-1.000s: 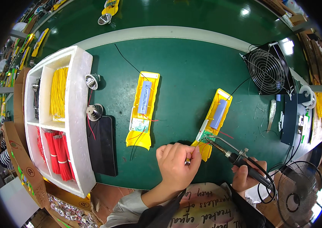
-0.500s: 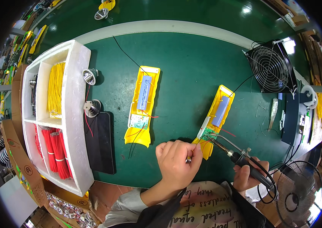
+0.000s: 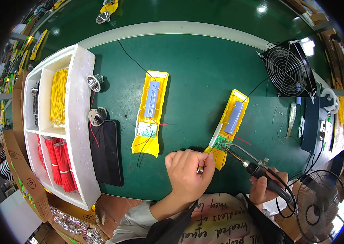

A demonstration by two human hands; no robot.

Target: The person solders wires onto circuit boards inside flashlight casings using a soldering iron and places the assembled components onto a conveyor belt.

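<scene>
My right hand (image 3: pixel 266 188) grips a black-handled soldering iron (image 3: pixel 257 171) with a thin metal feed tube alongside. Its tip meets the green circuit board (image 3: pixel 222 141) in the lower end of a yellow flashlight housing (image 3: pixel 227 116), which lies tilted and holds a blue cylindrical battery (image 3: pixel 234 118). Just left of that board, my left hand (image 3: pixel 190 173) is closed around a slim tool with a brass-coloured end (image 3: pixel 200 169); my fingers hide most of it. A second yellow housing (image 3: pixel 138 147), with battery, board and loose red and black wires, lies further left, untouched.
A white foam box (image 3: pixel 84 77) of yellow and red wires stands left. Beside it are two reflectors (image 3: pixel 94 83) and a black flat tray (image 3: pixel 110 156). A black fan (image 3: pixel 287 71) stands at the far right, a round mesh fan (image 3: pixel 318 203) near right. Wire scraps lie near the tweezers-like strip (image 3: pixel 292 120).
The view has shifted slightly. Both hands keep their grips, and the iron's tip stays at the board. On the far green surface, the yellow piece with a reflector appears a little further left.
</scene>
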